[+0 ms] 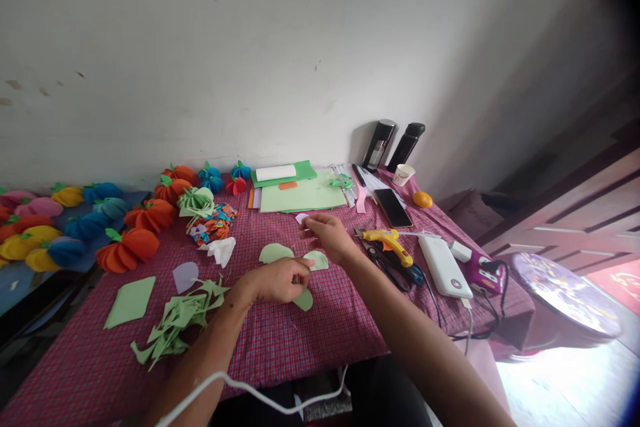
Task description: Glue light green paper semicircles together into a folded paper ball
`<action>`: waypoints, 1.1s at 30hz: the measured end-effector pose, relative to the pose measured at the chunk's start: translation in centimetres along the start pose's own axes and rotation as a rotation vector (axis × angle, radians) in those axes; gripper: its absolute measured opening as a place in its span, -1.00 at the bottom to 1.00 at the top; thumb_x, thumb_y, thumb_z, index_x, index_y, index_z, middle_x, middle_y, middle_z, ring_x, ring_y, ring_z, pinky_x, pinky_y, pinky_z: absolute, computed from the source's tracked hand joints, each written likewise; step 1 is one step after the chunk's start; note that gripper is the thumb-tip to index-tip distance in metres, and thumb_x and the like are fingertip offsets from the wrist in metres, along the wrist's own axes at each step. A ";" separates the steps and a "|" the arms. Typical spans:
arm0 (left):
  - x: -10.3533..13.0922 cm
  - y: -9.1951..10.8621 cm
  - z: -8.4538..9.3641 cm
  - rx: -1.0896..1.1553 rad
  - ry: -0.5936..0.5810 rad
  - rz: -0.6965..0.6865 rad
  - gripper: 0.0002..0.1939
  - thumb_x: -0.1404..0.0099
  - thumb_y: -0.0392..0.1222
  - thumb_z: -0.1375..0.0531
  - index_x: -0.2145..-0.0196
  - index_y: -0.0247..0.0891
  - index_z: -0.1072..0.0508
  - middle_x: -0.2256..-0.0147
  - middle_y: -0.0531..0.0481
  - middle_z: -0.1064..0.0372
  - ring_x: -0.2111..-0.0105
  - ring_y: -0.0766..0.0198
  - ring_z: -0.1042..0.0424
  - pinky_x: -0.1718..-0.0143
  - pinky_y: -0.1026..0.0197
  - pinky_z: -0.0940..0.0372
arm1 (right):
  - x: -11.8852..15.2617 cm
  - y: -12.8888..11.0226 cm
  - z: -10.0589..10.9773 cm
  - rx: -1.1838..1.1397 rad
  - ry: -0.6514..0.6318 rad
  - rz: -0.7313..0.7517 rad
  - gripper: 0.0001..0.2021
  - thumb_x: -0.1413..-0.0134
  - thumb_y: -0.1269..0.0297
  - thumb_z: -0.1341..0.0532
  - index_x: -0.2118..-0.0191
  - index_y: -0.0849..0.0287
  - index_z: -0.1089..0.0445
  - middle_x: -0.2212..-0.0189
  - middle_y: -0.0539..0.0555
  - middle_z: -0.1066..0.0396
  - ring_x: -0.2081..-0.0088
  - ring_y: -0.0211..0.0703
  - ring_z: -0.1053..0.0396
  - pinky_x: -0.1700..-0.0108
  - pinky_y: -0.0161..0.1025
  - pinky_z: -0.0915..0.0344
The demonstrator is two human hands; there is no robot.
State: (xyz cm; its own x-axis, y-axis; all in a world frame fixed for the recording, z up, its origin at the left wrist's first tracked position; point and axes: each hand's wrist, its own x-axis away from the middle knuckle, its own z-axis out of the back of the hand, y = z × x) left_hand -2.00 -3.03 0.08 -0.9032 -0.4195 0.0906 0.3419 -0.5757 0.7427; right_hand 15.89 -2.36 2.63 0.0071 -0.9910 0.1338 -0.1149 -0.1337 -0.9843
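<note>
My left hand [284, 279] is low over the cloth, fingers curled closed, among rounded pale green paper pieces. One green paper piece [274, 253] shows behind the knuckles and another [304, 301] in front. A third piece [318, 260] lies at the fingertips, which seem to touch it. What the curled fingers grip, if anything, is hidden. Farther back, my right hand [326, 236] is closed in a pinch, with a small lilac paper piece [301, 218] at its fingertips. Left of my left arm are green paper scraps [183, 313], a lilac paper piece [185, 277] and stacked green paper [131, 301].
Folded paper pumpkins [131, 250] crowd the left side. Paper sheets [300, 191] lie against the wall. At right are a yellow glue gun [387, 240], scissors [385, 265], a phone [393, 207], a white power bank [444, 265], a paper cup [403, 175] and a purple power socket [484, 273] with cables.
</note>
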 end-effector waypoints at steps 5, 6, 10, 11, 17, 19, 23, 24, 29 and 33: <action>0.6 0.1 0.7 0.072 0.111 0.029 -0.88 -0.11 -0.40 -0.15 0.45 -0.25 -0.45 0.36 0.02 -0.49 0.15 0.19 -0.48 0.21 0.28 -0.28 | 2.6 -1.6 2.5 0.389 -0.053 0.236 -0.82 -0.09 0.19 -0.25 0.36 0.21 -0.47 0.51 -0.03 -0.41 0.52 -0.32 -0.28 0.48 -0.38 -0.17; 0.7 0.2 1.0 0.108 0.173 0.019 -0.89 -0.14 -0.38 -0.15 0.44 -0.26 -0.45 0.31 0.00 -0.51 0.19 0.21 -0.47 0.23 0.27 -0.28 | 3.2 -1.8 2.9 0.465 -0.088 0.249 -0.82 -0.11 0.20 -0.25 0.35 0.22 -0.49 0.52 -0.03 -0.39 0.50 -0.32 -0.27 0.46 -0.37 -0.17; 0.5 0.6 1.5 0.193 0.509 0.006 -0.88 -0.27 -0.27 -0.15 0.39 -0.27 -0.47 0.23 -0.04 -0.50 0.26 0.26 -0.43 0.25 0.25 -0.28 | 4.7 -1.8 3.6 0.596 -0.206 0.236 -0.80 -0.16 0.20 -0.25 0.30 0.21 -0.55 0.47 -0.02 -0.44 0.44 -0.29 -0.29 0.42 -0.36 -0.15; 0.2 0.6 1.4 0.191 0.561 0.016 -0.87 -0.28 -0.25 -0.16 0.39 -0.27 -0.48 0.28 -0.02 -0.49 0.28 0.27 -0.42 0.25 0.25 -0.28 | 4.8 -1.7 3.6 0.630 -0.200 0.239 -0.82 -0.15 0.22 -0.26 0.33 0.21 -0.55 0.48 -0.02 -0.43 0.44 -0.29 -0.29 0.42 -0.36 -0.14; -1.3 -0.3 0.1 0.314 0.607 0.124 -0.80 -0.30 -0.14 -0.20 0.19 -0.26 -0.56 0.29 -0.02 -0.55 0.30 0.25 -0.48 0.28 0.26 -0.35 | 3.9 -0.2 4.3 0.777 -0.109 0.224 -0.82 -0.12 0.31 -0.25 0.46 0.23 -0.49 0.56 -0.05 -0.39 0.49 -0.30 -0.27 0.44 -0.36 -0.10; -1.7 -0.8 -0.3 0.335 0.615 0.157 -0.74 -0.27 -0.17 -0.23 0.10 -0.26 -0.55 0.25 -0.04 -0.58 0.27 0.22 -0.52 0.25 0.23 -0.38 | 3.7 0.4 4.8 0.816 -0.072 0.206 -0.83 -0.11 0.32 -0.24 0.45 0.23 -0.50 0.56 -0.04 -0.41 0.49 -0.29 -0.28 0.43 -0.36 -0.09; -2.3 -1.6 -1.0 0.287 0.628 0.203 -0.73 -0.23 -0.25 -0.24 0.09 -0.24 -0.54 0.24 -0.04 -0.59 0.25 0.21 -0.56 0.22 0.21 -0.40 | 3.3 1.5 5.2 0.931 0.009 0.174 -0.82 -0.10 0.32 -0.25 0.46 0.23 -0.52 0.56 -0.01 -0.44 0.48 -0.27 -0.31 0.41 -0.34 -0.09; -2.4 -1.7 -1.1 0.267 0.630 0.209 -0.74 -0.23 -0.26 -0.24 0.10 -0.24 -0.54 0.24 -0.03 -0.60 0.26 0.22 -0.56 0.23 0.21 -0.40 | 3.2 1.9 5.2 0.963 0.027 0.168 -0.82 -0.10 0.31 -0.25 0.46 0.23 -0.53 0.56 0.00 -0.46 0.48 -0.26 -0.32 0.40 -0.33 -0.09; -2.9 -2.3 -1.8 0.158 0.630 0.234 -0.78 -0.23 -0.26 -0.24 0.13 -0.20 -0.53 0.33 0.03 -0.57 0.33 0.26 -0.53 0.32 0.26 -0.35 | 2.7 3.2 5.3 1.080 0.076 0.135 -0.82 -0.11 0.29 -0.25 0.43 0.19 -0.56 0.51 0.05 -0.53 0.45 -0.22 -0.38 0.39 -0.32 -0.10; -3.0 -2.6 -1.9 0.106 0.614 0.232 -0.80 -0.24 -0.27 -0.23 0.15 -0.18 -0.53 0.34 0.04 -0.54 0.35 0.27 -0.51 0.32 0.27 -0.33 | 2.5 3.8 5.3 1.115 0.075 0.118 -0.82 -0.12 0.26 -0.25 0.40 0.18 -0.58 0.45 0.09 -0.57 0.41 -0.19 -0.43 0.36 -0.31 -0.12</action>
State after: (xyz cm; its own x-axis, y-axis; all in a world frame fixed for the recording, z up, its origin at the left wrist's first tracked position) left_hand 0.32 -1.62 -3.41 -0.4865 -0.8660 -0.1156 0.4537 -0.3634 0.8137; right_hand 20.70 -5.39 -1.38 -0.0090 -1.0000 0.0023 0.8425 -0.0089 -0.5386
